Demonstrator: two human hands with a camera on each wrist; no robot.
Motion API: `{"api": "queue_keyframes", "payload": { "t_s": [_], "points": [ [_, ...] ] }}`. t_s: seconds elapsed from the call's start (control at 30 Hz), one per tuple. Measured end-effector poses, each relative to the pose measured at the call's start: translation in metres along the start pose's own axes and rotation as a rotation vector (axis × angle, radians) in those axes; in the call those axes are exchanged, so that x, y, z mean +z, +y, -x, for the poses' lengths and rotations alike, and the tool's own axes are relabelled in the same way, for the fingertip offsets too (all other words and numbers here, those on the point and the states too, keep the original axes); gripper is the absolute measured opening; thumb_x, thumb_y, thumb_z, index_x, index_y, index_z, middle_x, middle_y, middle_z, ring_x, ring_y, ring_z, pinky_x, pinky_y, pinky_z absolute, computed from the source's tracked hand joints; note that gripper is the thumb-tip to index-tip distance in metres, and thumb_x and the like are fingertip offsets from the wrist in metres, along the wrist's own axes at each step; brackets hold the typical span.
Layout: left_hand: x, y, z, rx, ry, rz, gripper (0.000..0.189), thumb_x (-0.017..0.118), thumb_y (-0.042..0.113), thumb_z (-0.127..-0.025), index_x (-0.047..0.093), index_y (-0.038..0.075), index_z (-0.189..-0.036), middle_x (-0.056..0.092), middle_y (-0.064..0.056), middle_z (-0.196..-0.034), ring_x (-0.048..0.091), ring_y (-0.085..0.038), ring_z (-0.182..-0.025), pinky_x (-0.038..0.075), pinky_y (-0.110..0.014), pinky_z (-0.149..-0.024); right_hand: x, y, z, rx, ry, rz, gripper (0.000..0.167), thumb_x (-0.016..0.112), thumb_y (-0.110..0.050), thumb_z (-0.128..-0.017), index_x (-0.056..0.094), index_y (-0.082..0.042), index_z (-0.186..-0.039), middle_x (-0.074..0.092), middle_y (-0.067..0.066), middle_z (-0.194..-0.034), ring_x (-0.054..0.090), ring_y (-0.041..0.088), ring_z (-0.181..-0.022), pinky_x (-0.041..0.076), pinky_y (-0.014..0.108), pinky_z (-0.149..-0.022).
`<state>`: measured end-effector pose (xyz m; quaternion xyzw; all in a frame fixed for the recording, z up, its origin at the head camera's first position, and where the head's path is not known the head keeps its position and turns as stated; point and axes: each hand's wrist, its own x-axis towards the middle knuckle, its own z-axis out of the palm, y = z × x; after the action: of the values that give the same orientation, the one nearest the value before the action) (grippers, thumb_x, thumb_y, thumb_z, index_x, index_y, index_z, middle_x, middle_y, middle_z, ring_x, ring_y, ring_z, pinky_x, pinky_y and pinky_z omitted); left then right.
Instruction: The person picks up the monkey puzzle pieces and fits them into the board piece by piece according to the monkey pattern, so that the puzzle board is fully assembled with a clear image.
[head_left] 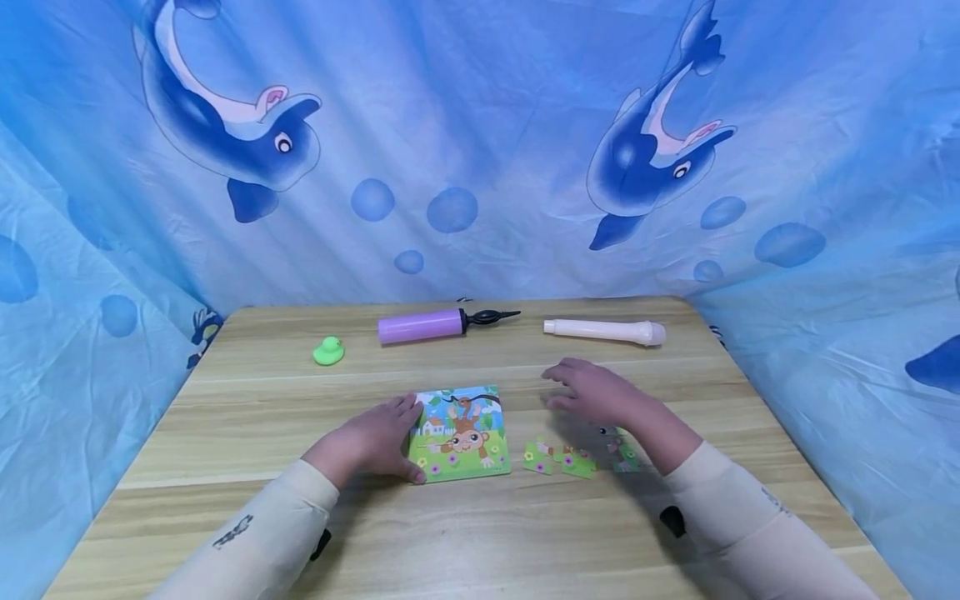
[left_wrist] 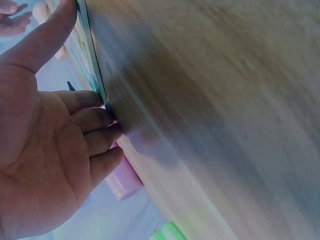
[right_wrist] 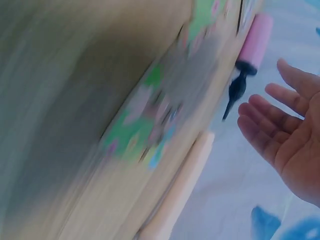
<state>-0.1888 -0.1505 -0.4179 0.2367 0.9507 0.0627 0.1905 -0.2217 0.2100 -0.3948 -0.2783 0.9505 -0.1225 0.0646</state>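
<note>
My left hand rests against the left edge of a square picture puzzle showing a monkey hanging from a branch. Its thumb touches the lower left corner and its fingertips lie near the upper left one. In the left wrist view the puzzle appears edge-on beside the fingers. My right hand hovers over the table with nothing in it, its fingers loosely extended. Below it lie loose puzzle pieces, and its forearm partly covers another printed piece.
At the back of the wooden table lie a purple hand pump with a black nozzle and a pale toy microphone. A green rubber duck sits at the back left. Blue dolphin-print curtains surround the table.
</note>
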Motion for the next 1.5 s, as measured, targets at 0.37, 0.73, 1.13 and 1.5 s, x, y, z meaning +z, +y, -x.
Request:
{"api": "queue_keyframes", "payload": {
  "t_s": [0.37,0.73,1.13,1.5],
  "points": [
    [0.001,0.0,0.0,0.001,-0.003,0.004,0.116,0.076,0.064,-0.071,0.027,-0.001,-0.153,0.019,-0.021,-0.162,0.019,-0.041,-0.149,0.023,-0.052,-0.121,-0.001,0.041,0.029,0.172,-0.126,0.003,0.044,0.071,-0.028,-0.09,0.062,-0.005,-0.127,0.062,0.013,-0.118,0.061,0.028,-0.104,0.053,0.047,-0.087],
    [0.0,0.002,0.001,-0.01,0.0,0.023,0.116,0.078,0.063,-0.07,0.028,-0.001,-0.153,0.019,-0.021,-0.162,0.02,-0.041,-0.148,0.024,-0.053,-0.12,0.016,0.046,0.031,0.176,-0.175,0.103,0.021,0.076,-0.022,-0.085,0.068,-0.012,-0.102,0.059,0.002,-0.097,0.057,0.017,-0.087,0.053,0.038,-0.077],
    [0.002,0.001,-0.001,-0.021,0.008,0.022,0.115,0.078,0.063,-0.07,0.028,0.001,-0.153,0.02,-0.019,-0.162,0.02,-0.041,-0.148,0.024,-0.053,-0.12,0.02,0.033,0.022,0.1,-0.112,0.202,0.022,0.074,-0.026,-0.086,0.069,-0.012,-0.102,0.059,0.001,-0.093,0.057,0.015,-0.082,0.054,0.036,-0.074],
    [0.001,0.002,-0.001,-0.024,0.008,0.028,0.115,0.079,0.062,-0.069,0.029,0.001,-0.153,0.02,-0.018,-0.162,0.02,-0.039,-0.148,0.024,-0.052,-0.12,0.028,0.013,0.002,0.046,-0.083,0.245,0.021,0.072,-0.024,-0.082,0.068,-0.009,-0.097,0.057,0.0,-0.088,0.053,0.014,-0.075,0.052,0.034,-0.068]
  ]
}}
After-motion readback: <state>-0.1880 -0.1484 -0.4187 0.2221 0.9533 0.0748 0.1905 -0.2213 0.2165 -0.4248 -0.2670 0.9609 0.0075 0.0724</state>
